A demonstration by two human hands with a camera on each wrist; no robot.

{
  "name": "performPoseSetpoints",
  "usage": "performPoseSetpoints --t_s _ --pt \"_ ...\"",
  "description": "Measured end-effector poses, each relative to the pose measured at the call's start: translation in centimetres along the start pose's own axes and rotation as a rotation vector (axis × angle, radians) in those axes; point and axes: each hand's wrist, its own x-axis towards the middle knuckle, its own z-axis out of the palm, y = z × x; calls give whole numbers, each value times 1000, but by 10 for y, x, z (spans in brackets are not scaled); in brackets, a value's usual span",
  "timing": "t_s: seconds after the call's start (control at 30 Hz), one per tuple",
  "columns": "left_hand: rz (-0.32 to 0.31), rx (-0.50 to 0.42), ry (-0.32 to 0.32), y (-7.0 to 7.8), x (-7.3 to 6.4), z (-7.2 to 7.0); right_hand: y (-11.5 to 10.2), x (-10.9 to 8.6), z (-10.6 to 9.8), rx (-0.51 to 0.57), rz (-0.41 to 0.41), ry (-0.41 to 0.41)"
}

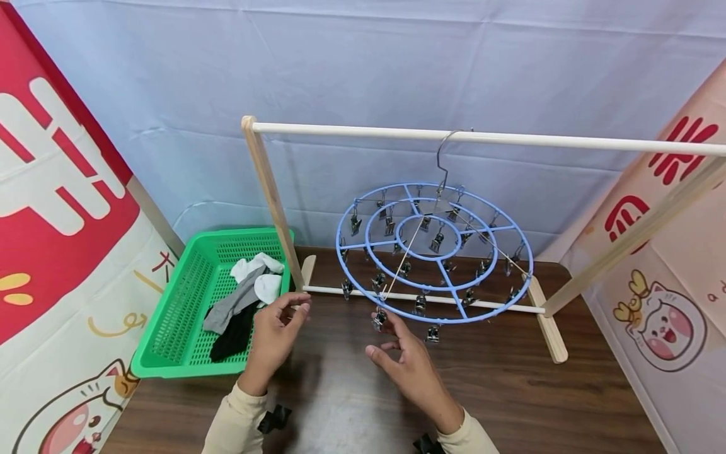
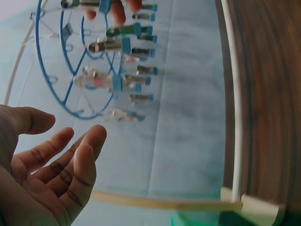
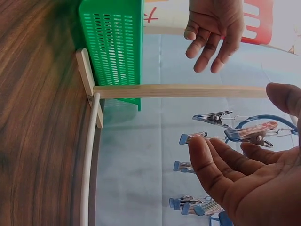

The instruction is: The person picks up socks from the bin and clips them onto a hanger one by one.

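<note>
A round blue clip hanger [image 1: 448, 320] hangs by its metal hook from a white rail [image 1: 340, 130], with several metal clips dangling from its rings. My right hand [image 1: 411, 362] is raised at its front left edge, fingertips right by one clip [image 1: 378, 320]. In the right wrist view, the fingers of that hand bend loosely with the thumb apart, near a blue-tipped clip [image 3: 249, 133]. My left hand [image 1: 273, 340] hovers between the basket and the hanger. Its thumb and fingers are apart and relaxed, with nothing between them, as the left wrist view confirms.
A green plastic basket [image 1: 187, 372] stands at the left, holding white socks [image 1: 268, 288], a grey sock [image 1: 232, 309] and a black sock [image 1: 232, 335]. The rack's wooden posts [image 1: 271, 195] and lower white bar [image 1: 340, 291] stand on the brown table [image 1: 510, 391].
</note>
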Motion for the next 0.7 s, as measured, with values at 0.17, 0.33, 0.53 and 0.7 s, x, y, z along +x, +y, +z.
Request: performPoseSetpoints --t_s 0.17,0.33,0.53,0.7 --pt "-71 66 26 10 6 -19 -3 2 0 21 -32 25" --pt "-110 16 27 34 12 -39 -6 3 0 42 -46 32" --pt "-165 -16 27 6 18 -50 -7 5 1 39 -54 49" --pt "-202 -12 59 -24 24 -60 -6 5 1 34 -95 53"
